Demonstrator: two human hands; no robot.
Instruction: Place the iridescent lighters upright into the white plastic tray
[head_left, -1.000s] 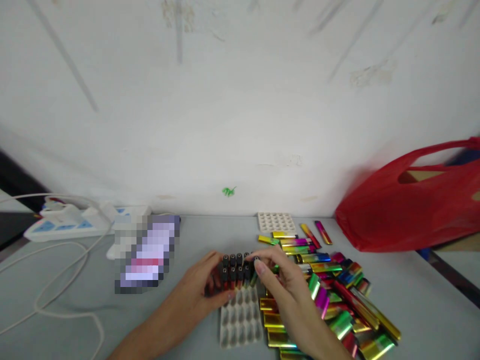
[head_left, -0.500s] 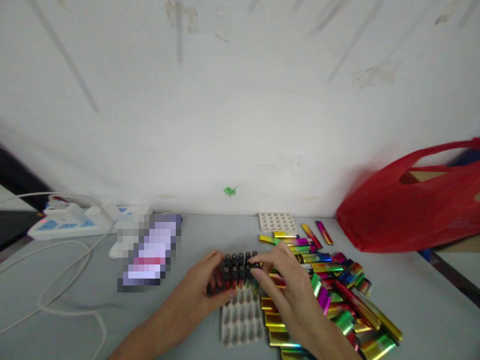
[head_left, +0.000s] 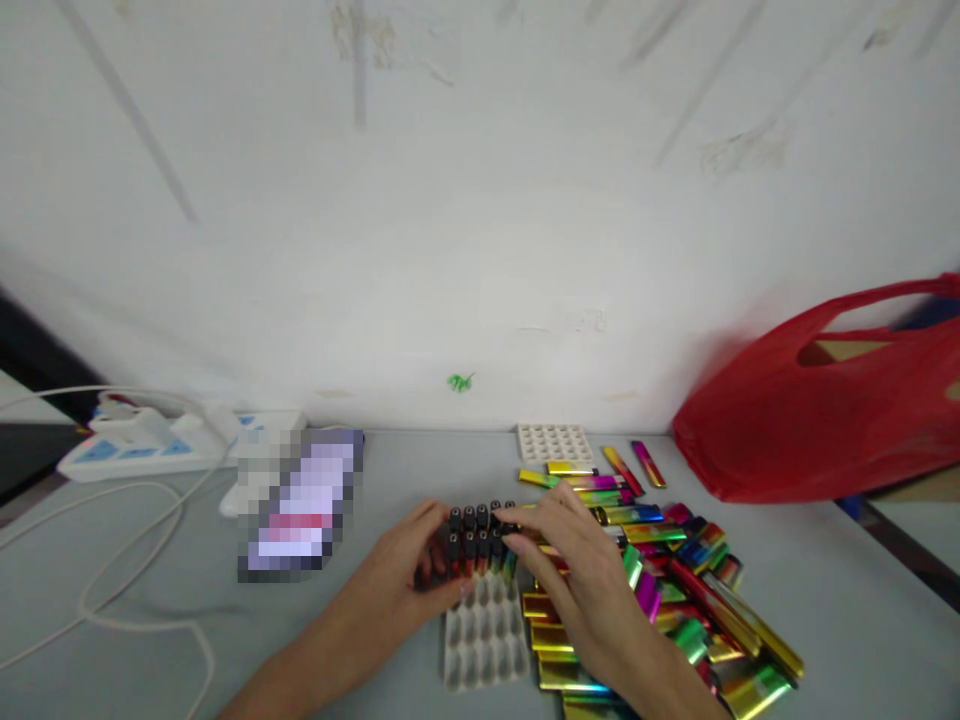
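Holding blk-capped sticks [head_left: 470, 540] roughly upright, in 2 rows, at far end of tray [head_left: 486, 645]; using these as clock centre, 12 = away. Cupping L end w/ left hand [head_left: 416, 565] at 8 o'clock, w/ fingers curled round that side and w/ thumb low along near side, just by tray. Reaching in w/ right hand [head_left: 574, 550] btwn 3 and 4, w/ thumb + index close together at R-end caps; can't tell if pinching 1 or only touching, as partly hidden there.

Can see tray's slots at 6, nearer than sticks. Passing right wrist over pile [head_left: 697, 591] of loose shiny sticks btwn 3 and 4: gold, red, green, purple, lots overlapping. Can also spot white rack [head_left: 555, 443] at 1, flat by wall [head_left: 480, 220]; red bag [head_left: 810, 420] btwn 2 and 3; phone [head_left: 304, 490] at 9, pixelated; strip [head_left: 169, 462] w/ plugs btwn 9 and 10; looped white cord [head_left: 142, 629] btwn 8 and 9, on grey desk [head_left: 397, 680]. Also seeing small green mark [head_left: 460, 382] low on wall at 12.
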